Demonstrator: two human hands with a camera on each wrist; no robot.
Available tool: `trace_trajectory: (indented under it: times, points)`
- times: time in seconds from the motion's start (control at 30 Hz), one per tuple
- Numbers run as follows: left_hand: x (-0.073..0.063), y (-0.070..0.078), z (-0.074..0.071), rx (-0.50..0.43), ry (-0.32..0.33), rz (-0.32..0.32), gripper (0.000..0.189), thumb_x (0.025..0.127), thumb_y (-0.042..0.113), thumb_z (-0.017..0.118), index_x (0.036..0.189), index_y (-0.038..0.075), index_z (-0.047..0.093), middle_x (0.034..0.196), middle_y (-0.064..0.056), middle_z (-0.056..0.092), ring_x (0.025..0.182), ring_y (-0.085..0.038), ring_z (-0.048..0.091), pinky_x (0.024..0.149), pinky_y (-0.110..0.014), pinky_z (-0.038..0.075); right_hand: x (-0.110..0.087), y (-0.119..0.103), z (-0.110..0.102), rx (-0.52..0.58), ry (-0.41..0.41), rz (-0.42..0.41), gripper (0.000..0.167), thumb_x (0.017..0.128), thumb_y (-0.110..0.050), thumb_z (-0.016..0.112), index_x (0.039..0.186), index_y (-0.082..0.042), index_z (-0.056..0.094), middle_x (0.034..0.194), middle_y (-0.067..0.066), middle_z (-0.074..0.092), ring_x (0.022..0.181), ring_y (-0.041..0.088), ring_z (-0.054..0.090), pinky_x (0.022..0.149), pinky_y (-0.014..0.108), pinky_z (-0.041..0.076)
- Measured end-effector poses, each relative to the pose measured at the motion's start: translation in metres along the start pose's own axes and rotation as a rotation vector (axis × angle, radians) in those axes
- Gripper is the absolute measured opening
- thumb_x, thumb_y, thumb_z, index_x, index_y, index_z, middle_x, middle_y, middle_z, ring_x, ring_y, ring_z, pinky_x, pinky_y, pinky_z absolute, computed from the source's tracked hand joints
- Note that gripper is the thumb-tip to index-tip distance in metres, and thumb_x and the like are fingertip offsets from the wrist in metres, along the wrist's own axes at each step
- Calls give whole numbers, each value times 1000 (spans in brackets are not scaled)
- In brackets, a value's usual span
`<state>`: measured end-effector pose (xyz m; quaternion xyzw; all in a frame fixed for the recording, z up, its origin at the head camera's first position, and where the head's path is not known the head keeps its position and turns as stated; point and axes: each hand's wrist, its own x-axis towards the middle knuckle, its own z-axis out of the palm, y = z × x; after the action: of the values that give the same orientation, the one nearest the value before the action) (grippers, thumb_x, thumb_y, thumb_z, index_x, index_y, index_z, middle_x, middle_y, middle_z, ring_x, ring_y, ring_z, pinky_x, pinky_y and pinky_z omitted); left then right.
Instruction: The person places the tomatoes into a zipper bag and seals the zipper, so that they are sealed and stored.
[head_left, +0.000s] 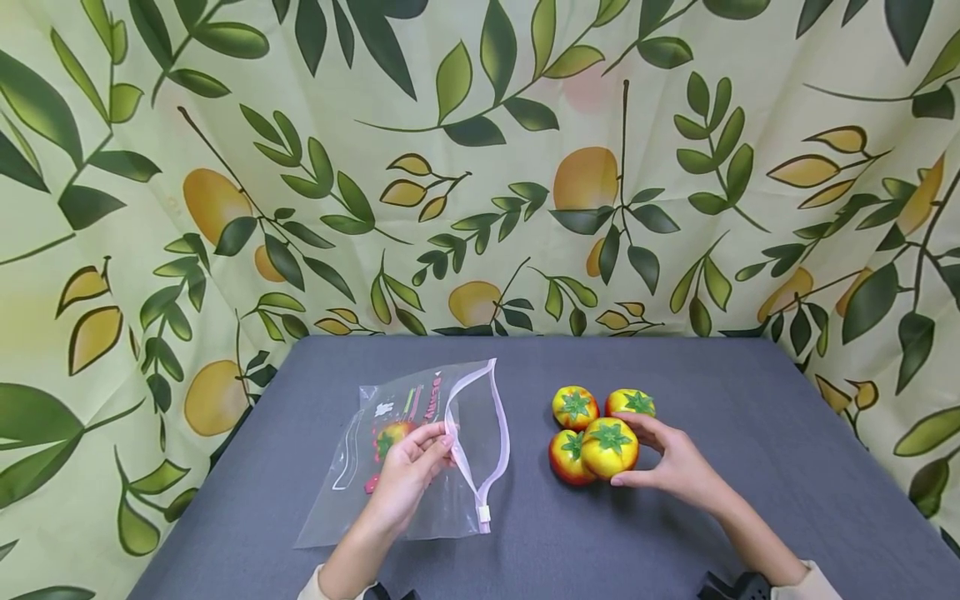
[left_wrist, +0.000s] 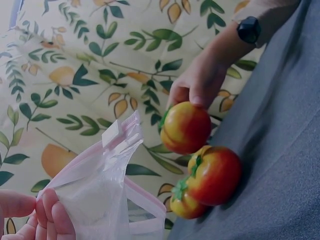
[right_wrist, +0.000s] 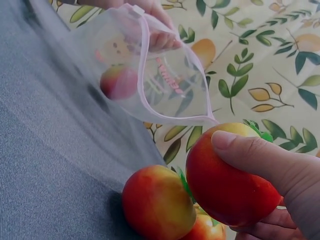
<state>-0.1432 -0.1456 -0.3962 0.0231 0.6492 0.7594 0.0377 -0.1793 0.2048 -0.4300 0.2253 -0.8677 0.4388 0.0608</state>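
Thumb and fingers of my left hand pinch the near rim of a clear slider zip bag. Its pink-edged mouth gapes toward the right, and one red-and-yellow tomato shows inside through the plastic. My right hand grips another tomato with a green star-shaped top, thumb on one side and fingers on the other. In the left wrist view this tomato is held above the others. Beside it on the table sit a front tomato, a back-left tomato and a back-right tomato.
A dark grey cloth covers the table. Behind it hangs a leaf-and-fruit patterned curtain, which also runs down both sides. The bag's white slider lies at the near end of its mouth.
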Motion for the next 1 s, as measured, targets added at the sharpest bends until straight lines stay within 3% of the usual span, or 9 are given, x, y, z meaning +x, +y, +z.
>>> trace_trajectory:
  times: [0.17,0.4,0.83,1.0]
  points:
    - [0,-1,0,0,-4,1,35,93,4,54,119,-18,47,85,13,66,75,-1,62,75,-16,55,2,-2,1,-13,-1,4,75,63,-19,89,127,-1,55,123,18,63,103,-19,49,87,7,47]
    - [0,-1,0,0,-7,6,29,93,5,55,116,-13,52,86,12,66,76,-2,62,76,-16,55,6,-3,5,2,8,-32,75,63,-16,89,127,2,55,124,21,62,102,-19,51,86,5,47]
    - [0,-1,0,1,-15,12,30,93,5,54,116,-14,50,85,12,65,75,-1,61,75,-16,54,10,-12,12,51,3,-108,76,60,-14,90,126,1,56,118,22,64,102,-16,54,86,6,48]
    - [0,-1,0,3,-18,8,30,93,5,54,116,-13,50,86,13,65,76,-1,61,75,-16,54,12,-13,13,49,-3,-101,76,61,-15,90,126,1,56,119,21,64,102,-16,54,87,6,48]
